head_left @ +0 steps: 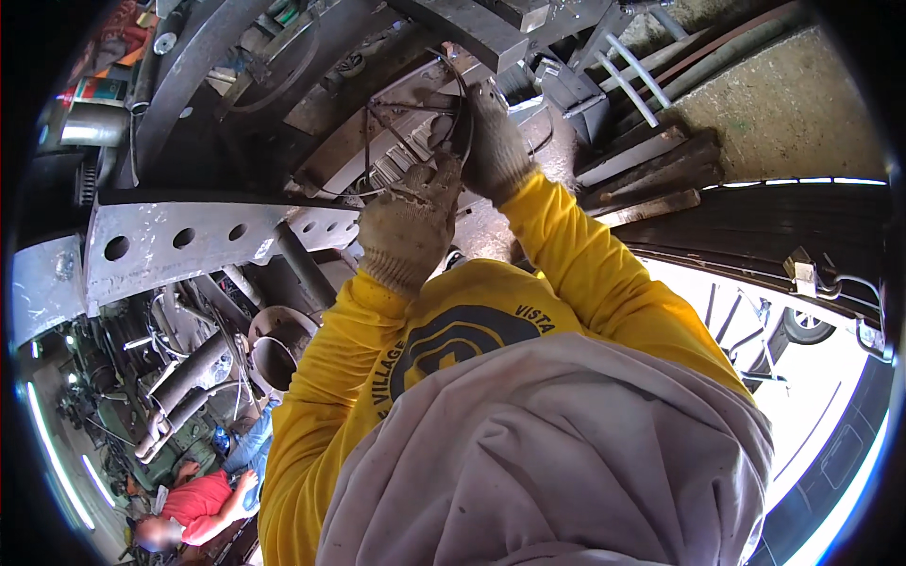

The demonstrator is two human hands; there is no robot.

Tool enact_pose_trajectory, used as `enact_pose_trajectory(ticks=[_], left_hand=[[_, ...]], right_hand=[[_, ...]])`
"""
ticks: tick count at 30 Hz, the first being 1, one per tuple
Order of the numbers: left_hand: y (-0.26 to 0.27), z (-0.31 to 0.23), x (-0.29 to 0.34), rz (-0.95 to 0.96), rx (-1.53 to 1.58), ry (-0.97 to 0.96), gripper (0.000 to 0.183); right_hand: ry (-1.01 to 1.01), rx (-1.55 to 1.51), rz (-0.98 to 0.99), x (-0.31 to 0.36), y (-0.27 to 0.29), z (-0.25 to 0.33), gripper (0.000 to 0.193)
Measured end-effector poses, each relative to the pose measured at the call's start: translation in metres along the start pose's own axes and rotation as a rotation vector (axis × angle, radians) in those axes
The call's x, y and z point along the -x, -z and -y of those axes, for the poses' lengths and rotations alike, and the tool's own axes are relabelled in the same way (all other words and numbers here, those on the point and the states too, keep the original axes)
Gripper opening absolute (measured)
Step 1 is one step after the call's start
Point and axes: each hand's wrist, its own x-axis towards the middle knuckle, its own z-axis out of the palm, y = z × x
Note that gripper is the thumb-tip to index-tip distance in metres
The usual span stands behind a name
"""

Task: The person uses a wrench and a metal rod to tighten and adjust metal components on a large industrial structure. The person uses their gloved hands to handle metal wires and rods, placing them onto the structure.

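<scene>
Both hands wear soiled, light-coloured knit work gloves, and yellow sleeves reach up to them. My left hand has its fingers curled at the lower part of a thin dark cable. Just above and to the right, my right hand is closed around the same cable, its fingertips partly hidden. The cable bends in a loop over the hands. Beside the left glove lies a ribbed grey metal piece, with thin dark rods crossing near it.
A steel beam with round holes runs along the left. Heavy metal bars stand beyond the hands. Pipes and an open tube end lie lower left. A person in a red shirt is at the lower left. A dark ribbed panel is at right.
</scene>
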Motion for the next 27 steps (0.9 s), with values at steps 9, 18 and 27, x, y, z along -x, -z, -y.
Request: enact_pose_trajectory(ticks=[9,18,27], left_hand=[[0.005,0.031,-0.003,0.044,-0.013,-0.119,0.039],[0.01,0.024,-0.005,0.046,0.024,-0.08,0.043],[0.002,0.014,-0.018,-0.017,0.086,0.008,0.031]], right_hand=[[-0.161,-0.65,0.272,0.02,0.008,-0.012,0.038],[-0.133,-0.509,0.266,0.015,0.012,-0.01,0.044],[-0.155,-0.218,0.323,0.01,0.018,0.006,0.045]])
